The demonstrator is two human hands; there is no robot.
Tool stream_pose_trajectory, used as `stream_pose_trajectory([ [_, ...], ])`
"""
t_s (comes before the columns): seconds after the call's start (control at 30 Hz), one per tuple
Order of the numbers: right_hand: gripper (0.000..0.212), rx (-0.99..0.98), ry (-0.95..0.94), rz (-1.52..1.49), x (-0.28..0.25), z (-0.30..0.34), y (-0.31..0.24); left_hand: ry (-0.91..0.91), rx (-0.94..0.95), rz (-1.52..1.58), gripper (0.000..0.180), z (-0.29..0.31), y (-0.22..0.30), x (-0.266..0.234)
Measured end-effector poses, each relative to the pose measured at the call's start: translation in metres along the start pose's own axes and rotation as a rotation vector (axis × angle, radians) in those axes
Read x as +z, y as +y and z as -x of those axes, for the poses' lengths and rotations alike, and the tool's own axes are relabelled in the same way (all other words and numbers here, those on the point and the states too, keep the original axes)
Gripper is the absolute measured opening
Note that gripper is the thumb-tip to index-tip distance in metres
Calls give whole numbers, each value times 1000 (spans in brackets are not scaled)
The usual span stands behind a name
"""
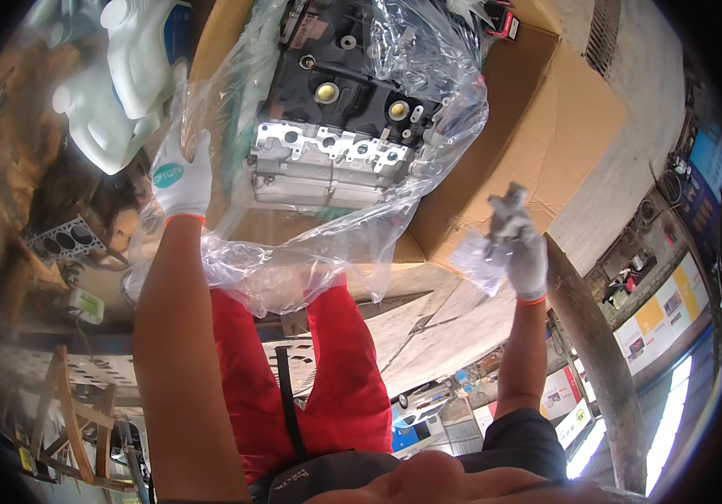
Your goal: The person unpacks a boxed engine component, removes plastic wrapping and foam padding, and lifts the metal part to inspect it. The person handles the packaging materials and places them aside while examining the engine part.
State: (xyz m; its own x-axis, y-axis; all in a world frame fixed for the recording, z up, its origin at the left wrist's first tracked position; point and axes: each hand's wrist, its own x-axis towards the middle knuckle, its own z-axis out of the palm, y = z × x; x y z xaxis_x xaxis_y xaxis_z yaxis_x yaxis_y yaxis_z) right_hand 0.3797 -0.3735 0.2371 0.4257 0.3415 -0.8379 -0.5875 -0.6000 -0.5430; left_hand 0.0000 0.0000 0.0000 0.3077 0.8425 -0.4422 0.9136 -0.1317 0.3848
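My left hand [183,183], in a white glove with an orange cuff, lies against the clear plastic bag [239,252] at the box's left side. Its fingers are stretched out and the thumb stands apart. Inside the bag, a car engine [336,118] with a black top cover and silver metal sides sits in an open cardboard box [546,109]. To the right of the box, my gloved right hand [527,262] is closed around a small grey metal part [508,214] of irregular shape. A whitish crumpled plastic sheet [479,262] shows beside that hand; whether I hold it is unclear.
White plastic jugs [138,59] stand at the upper left. Below them lies a metal gasket [65,239] with round holes. A thick curved pole [592,353] rises close to my right arm. At the lower left is a wooden frame [71,412].
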Motion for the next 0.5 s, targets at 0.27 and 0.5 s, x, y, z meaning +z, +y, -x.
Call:
stream_pose_trajectory([
  [0.27, 65, 120, -64, -810, 57, -21, 70, -27, -32, 21, 64, -14, 1, -4],
  [0.5, 88, 221, -159, -837, 83, -24, 82, -34, -35, -6, 65, -12, -2, -3],
])
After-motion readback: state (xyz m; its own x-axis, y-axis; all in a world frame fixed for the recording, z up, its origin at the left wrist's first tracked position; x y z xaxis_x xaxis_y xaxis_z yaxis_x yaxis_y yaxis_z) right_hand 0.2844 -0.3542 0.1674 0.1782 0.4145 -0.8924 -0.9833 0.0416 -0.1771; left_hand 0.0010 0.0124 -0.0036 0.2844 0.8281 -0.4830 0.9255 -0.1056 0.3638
